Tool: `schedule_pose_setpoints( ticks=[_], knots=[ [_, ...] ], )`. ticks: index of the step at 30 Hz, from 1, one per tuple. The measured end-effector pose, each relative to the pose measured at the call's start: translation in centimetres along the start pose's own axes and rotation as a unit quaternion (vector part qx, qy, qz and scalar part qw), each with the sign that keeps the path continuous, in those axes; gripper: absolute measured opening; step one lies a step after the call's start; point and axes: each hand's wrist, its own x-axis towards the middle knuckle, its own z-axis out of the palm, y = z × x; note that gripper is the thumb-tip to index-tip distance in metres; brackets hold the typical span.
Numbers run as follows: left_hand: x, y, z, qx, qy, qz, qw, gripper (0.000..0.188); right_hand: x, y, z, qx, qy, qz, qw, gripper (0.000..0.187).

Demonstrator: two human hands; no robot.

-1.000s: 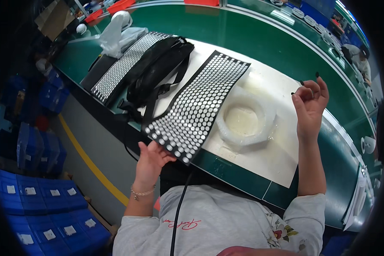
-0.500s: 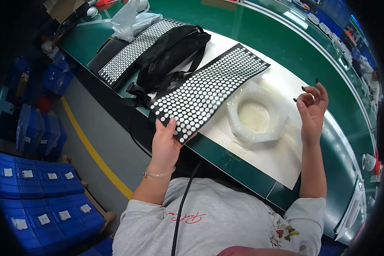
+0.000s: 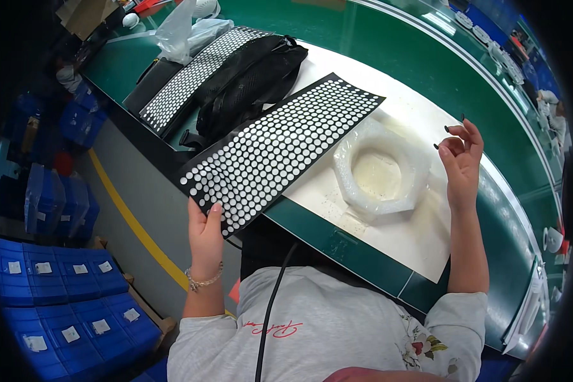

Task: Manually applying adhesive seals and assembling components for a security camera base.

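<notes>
My left hand [image 3: 206,245] pinches the near left corner of a flexible black sheet [image 3: 328,81] covered in rows of white round dots [image 3: 280,137]. The sheet slants up and away to the right, over the table edge and partly over the white board. My right hand [image 3: 463,162] is raised at the right, its fingers loosely curled and apart, with small dark tips on several of them; whether these are nails or small pieces I cannot tell. Between the hands, a ring wrapped in whitish bubble wrap [image 3: 353,191] sits on the white board [image 3: 420,254].
A black mesh bag [image 3: 251,76] lies beyond the sheet, beside a second dotted sheet [image 3: 191,73] and a clear plastic bag [image 3: 175,35]. The green table [image 3: 369,32] curves around. Blue bins [image 3: 51,267] stand on the floor at left. A black cable [image 3: 270,305] crosses my shirt.
My left hand has moved left and toward me, drawing the dotted sheet with it. The sheet now lies flatter in view. My right hand has barely shifted.
</notes>
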Motion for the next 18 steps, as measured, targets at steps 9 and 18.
schedule_pose_setpoints(
  ticks=[9,18],
  knots=[
    [-1.2,-1.8,-1.7,-0.160,0.041,-0.068,0.984,0.046,0.2,1.8,-0.9,-0.005,0.036,0.017,0.999,0.048],
    [-1.2,-2.5,-2.2,-0.341,0.002,-0.087,0.936,0.052,0.5,2.6,-1.3,0.043,0.079,0.068,0.994,0.045]
  ],
)
